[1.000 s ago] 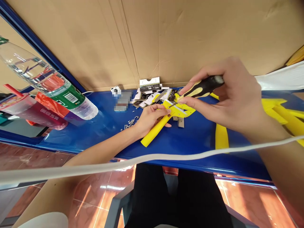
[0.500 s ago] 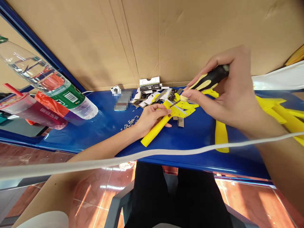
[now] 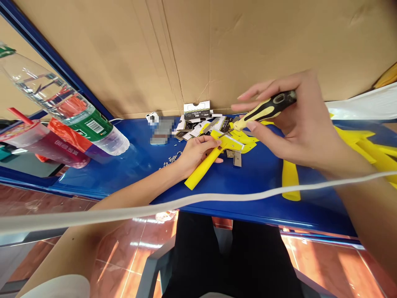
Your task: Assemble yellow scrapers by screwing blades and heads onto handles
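Observation:
My left hand (image 3: 198,154) is closed around a yellow plastic scraper (image 3: 203,169), near where its handle meets the wide head. A metal blade edge runs along that head, and a screw shows on it. In my right hand (image 3: 299,120) is a screwdriver (image 3: 263,111) with a black and cream handle. The thumb presses the handle from below while the index and middle fingers stretch off it. The screwdriver's shaft slants down to the scraper's head, its tip at the head's upper left. Small loose screws (image 3: 171,160) lie beside my left wrist.
Behind the scraper are small blade boxes (image 3: 197,110) and loose metal blades (image 3: 237,158). More yellow scraper parts (image 3: 361,142) lie at the right, one handle (image 3: 290,180) nearer. A water bottle (image 3: 93,124) and a drink cup (image 3: 58,147) stand left. A white cable (image 3: 186,203) crosses in front.
My right hand's fingers have opened out from the screwdriver handle, and the handle has turned and dipped slightly. The left hand keeps the scraper in nearly the same place.

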Action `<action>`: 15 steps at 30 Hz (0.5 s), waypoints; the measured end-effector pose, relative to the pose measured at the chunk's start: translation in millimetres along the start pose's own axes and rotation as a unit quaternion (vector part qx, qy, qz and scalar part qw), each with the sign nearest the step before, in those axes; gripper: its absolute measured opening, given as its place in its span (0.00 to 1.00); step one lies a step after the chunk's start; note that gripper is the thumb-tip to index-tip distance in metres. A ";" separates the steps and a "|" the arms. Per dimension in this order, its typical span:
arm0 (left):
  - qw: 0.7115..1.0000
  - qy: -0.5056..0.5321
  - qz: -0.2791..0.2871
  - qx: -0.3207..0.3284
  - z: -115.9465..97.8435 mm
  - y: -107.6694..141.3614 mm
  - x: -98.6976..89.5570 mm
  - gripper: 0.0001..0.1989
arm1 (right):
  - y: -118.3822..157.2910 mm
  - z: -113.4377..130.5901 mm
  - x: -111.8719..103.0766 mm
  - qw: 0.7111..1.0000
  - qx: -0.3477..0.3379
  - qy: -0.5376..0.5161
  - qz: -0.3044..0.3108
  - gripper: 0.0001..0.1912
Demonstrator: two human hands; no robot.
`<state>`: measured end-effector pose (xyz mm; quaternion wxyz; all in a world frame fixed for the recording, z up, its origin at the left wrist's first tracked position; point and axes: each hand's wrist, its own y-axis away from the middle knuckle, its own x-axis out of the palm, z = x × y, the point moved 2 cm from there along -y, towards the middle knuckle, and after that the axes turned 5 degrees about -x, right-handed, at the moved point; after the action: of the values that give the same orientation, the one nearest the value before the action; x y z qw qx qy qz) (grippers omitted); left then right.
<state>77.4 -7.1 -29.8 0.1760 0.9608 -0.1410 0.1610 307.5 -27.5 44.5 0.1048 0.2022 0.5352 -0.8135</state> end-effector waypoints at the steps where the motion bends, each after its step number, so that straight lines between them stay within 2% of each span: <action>1: 1.000 0.005 -0.002 0.000 -0.1 -0.4 -0.3 0.08 | 0.7 0.1 0.3 1.000 0.002 0.012 0.002 0.21; 3: 1.000 0.010 -0.002 0.002 -0.3 -0.6 -0.5 0.07 | 2.2 -0.1 -0.8 0.997 0.024 0.072 -0.024 0.18; 6: 1.000 0.002 0.001 0.002 0.0 -0.1 -0.5 0.08 | 2.5 -1.9 -5.2 0.984 0.059 0.153 -0.064 0.19; 8: 1.000 -0.006 0.001 0.001 0.2 -0.4 -1.0 0.09 | 0.7 -3.2 -6.1 0.990 0.038 0.126 -0.045 0.21; 10: 1.000 -0.012 0.000 0.002 0.5 -1.2 -1.9 0.10 | -0.7 -3.0 -4.4 0.999 0.007 0.045 -0.006 0.21; 12: 1.000 -0.015 0.002 0.002 1.0 -2.1 -2.7 0.11 | -0.8 -1.0 -2.1 1.000 0.005 -0.010 0.000 0.20; 13: 1.000 -0.017 0.004 0.003 1.2 -2.4 -3.0 0.11 | -0.5 0.5 -1.4 1.000 0.012 -0.003 -0.013 0.18; 15: 1.000 -0.022 0.008 0.005 1.9 -2.8 -3.0 0.13 | 0.1 4.2 -1.2 0.996 0.030 0.076 -0.045 0.14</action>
<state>76.1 -4.7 -33.4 0.1667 0.9638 -0.1518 0.1423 307.7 -31.5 46.4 0.0204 0.2423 0.5253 -0.8155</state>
